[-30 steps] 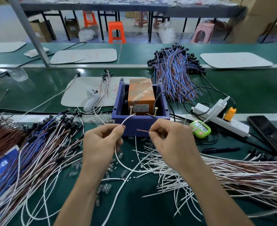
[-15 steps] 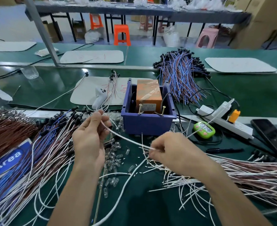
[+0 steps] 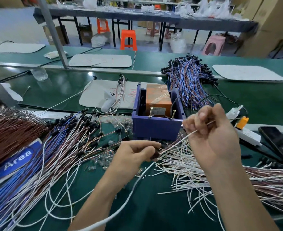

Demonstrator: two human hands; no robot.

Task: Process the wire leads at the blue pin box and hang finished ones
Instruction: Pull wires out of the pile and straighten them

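A single head-worn camera is looking forward and down over the green workbench [image 3: 147,205], sitting close above the left hand [image 3: 134,155] at 6 o'clock and the right hand [image 3: 210,135] toward 4 o'clock (the wide lens is bowing the edges), with the blue pin box [image 3: 155,129] near centre and an orange stool [image 3: 128,39] far off at 12 o'clock.

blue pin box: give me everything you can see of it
The blue pin box is an open-topped, plastic-looking bin standing upright on the green bench. Inside sits an orange block wrapped in clear film, with a label on its front. Two brass-coloured pins stand tilted behind the front wall; a black cable loops in on the right. The right hand overlaps its right corner in view; contact is unclear.
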